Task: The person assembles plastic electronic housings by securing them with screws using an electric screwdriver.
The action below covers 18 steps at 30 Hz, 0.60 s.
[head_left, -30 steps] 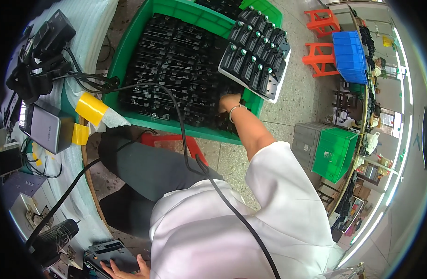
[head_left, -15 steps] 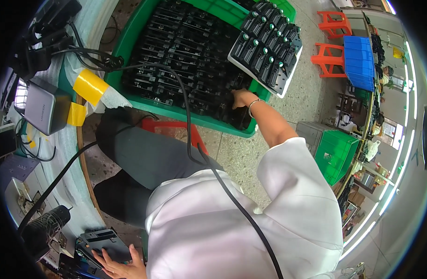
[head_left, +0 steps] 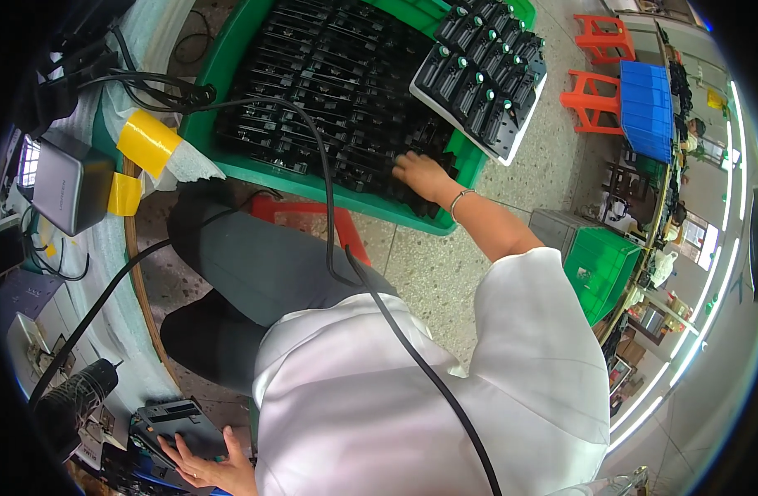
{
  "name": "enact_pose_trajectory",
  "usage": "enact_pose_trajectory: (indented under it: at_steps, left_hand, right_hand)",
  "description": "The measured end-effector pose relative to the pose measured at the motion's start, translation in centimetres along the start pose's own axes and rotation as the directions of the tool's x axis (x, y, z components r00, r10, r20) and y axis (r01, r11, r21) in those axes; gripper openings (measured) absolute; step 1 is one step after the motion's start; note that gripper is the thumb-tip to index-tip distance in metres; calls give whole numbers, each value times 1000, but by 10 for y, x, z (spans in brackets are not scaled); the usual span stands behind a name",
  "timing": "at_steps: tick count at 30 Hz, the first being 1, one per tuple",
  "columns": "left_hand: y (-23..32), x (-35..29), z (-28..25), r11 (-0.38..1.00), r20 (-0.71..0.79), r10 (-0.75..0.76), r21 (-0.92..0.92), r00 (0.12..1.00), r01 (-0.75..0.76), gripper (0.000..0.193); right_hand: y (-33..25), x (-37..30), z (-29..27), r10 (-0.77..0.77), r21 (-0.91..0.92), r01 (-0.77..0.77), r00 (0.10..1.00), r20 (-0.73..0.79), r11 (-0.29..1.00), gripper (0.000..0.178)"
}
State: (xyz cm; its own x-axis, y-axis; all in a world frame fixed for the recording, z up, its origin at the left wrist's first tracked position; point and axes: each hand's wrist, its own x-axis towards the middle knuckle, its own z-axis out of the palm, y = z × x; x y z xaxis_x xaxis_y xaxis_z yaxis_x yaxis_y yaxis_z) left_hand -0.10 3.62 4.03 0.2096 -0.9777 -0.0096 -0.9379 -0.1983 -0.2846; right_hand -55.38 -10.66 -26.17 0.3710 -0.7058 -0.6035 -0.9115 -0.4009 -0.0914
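My right hand (head_left: 424,175) reaches into a large green bin (head_left: 313,190) packed with rows of black plastic parts (head_left: 300,91). Its fingers are bent down and close together among the parts near the bin's front right corner. What they grip, if anything, is hidden. At the lower left, my left hand (head_left: 213,469) has its fingers and thumb spread over a flat dark grey panel-like part (head_left: 185,426). A white tray (head_left: 504,157) of similar black parts (head_left: 482,62) with light green round ends rests on the bin's right side.
A black cable (head_left: 321,157) hangs across the bin and my body. On the left, a padded bench (head_left: 118,331) carries a grey box (head_left: 73,182) and yellow tape (head_left: 147,142). A red stool (head_left: 346,231) stands below the bin; a green crate (head_left: 602,281) stands right.
My right hand has shifted slightly left and back along the parts in the bin. My left hand remains on the dark grey part. The whole view has tilted a little.
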Motion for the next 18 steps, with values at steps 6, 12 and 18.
enact_pose_trajectory:
  at_steps: [6,12,18]
  left_hand:
    - [0,1,-1,1000,-2,-5,20,1000,5,80]
    - [-2,1,2,999,-38,35,13,999,-34,80]
    - [-1,2,-2,999,-5,29,37,1000,-29,82]
  right_hand:
    - [-4,-12,6,-281,-107,284,959,46,953,24]
    - [-23,-8,8,-315,-241,315,948,41,918,18]
    - [-11,-23,7,-302,-86,304,953,32,949,15]
